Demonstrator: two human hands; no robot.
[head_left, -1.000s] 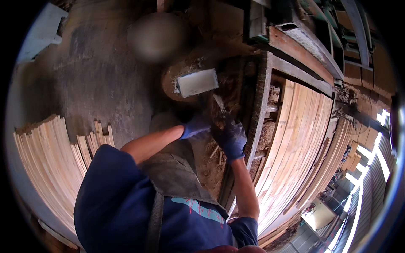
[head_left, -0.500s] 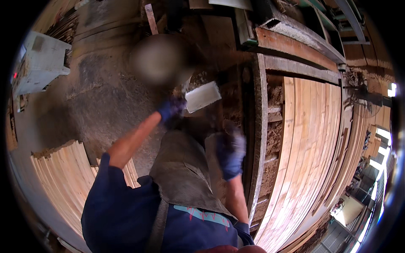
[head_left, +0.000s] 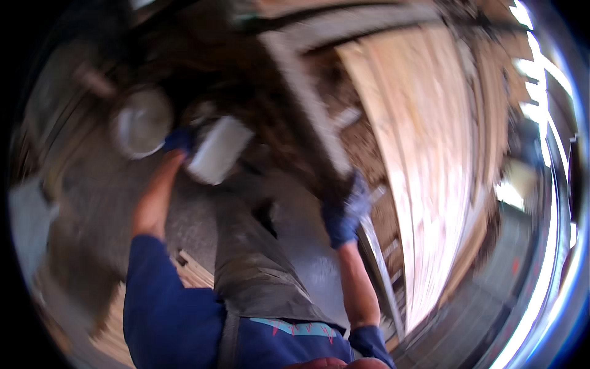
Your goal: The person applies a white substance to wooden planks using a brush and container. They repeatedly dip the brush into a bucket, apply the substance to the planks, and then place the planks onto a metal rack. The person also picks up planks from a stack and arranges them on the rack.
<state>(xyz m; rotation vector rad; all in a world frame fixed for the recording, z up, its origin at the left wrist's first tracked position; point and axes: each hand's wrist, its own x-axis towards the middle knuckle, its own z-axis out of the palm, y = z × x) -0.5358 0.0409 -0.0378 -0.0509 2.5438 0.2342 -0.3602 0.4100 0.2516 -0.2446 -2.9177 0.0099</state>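
My left hand (head_left: 179,141), in a blue glove, is at the left edge of a white rectangular container (head_left: 221,150). Its fingers are blurred, so its grip does not show. Just beyond that hand stands a round white bucket (head_left: 142,121), its pale inside facing up. My right hand (head_left: 346,212), also gloved in blue, is over a long grey rail (head_left: 313,104) and covers part of it. Motion and shadow hide how these fingers are bent.
Pale wooden boards (head_left: 418,141) lie side by side to the right of the rail, with brown debris (head_left: 361,144) in the gap between. More cut boards (head_left: 117,332) are at lower left. My apron (head_left: 252,252) hangs over the grey floor (head_left: 307,246).
The whole view has turned, so bucket and container appear farther left. My right hand has come from beside the rail onto it. My left hand stays by the container.
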